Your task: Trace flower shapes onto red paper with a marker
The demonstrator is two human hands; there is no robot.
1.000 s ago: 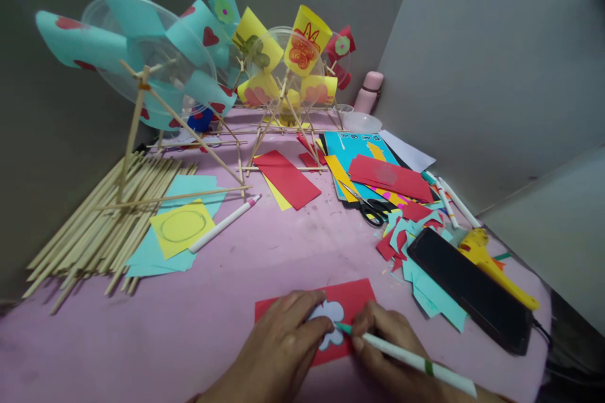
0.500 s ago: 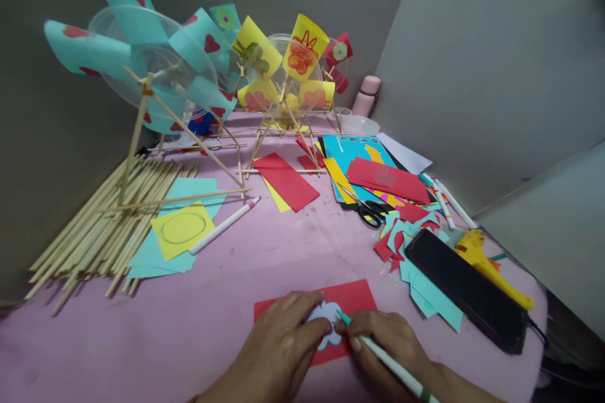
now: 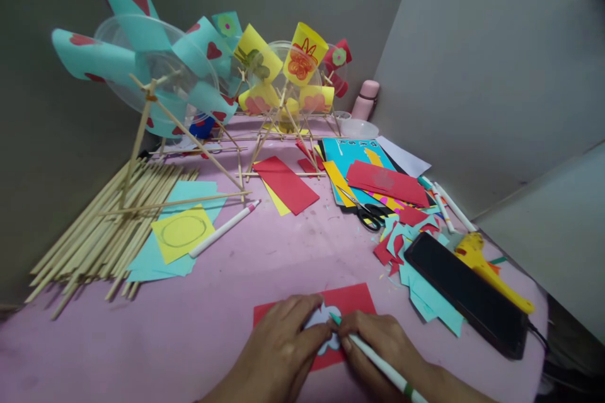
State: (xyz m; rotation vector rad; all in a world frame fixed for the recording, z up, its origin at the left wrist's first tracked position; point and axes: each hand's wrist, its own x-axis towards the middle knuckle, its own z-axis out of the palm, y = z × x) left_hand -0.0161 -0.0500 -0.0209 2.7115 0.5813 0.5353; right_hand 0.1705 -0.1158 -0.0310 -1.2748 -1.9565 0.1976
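A red paper sheet [image 3: 352,297] lies flat at the table's near edge, with a pale scalloped paper cutout [image 3: 331,341] on it. My left hand [image 3: 282,343] presses the cutout down against the sheet, thumb and fingers bent around its left side. My right hand [image 3: 385,346] grips a white marker [image 3: 380,362] whose green tip touches or hovers just over the cutout's upper part. Fingers of both hands hide portions of the cutout, so its full outline is not visible.
Paper-bladed pinwheels [image 3: 151,50] on stick frames stand at the back. Wooden sticks [image 3: 89,233] lie left, near a second marker [image 3: 224,228]. To the right are scissors [image 3: 371,215], paper scraps [image 3: 420,283], a phone [image 3: 466,293] and a yellow glue gun [image 3: 494,274].
My right hand and the marker have shifted slightly left, carrying the green tip across the cutout. The left hand keeps its place. The whole view has tilted a little.
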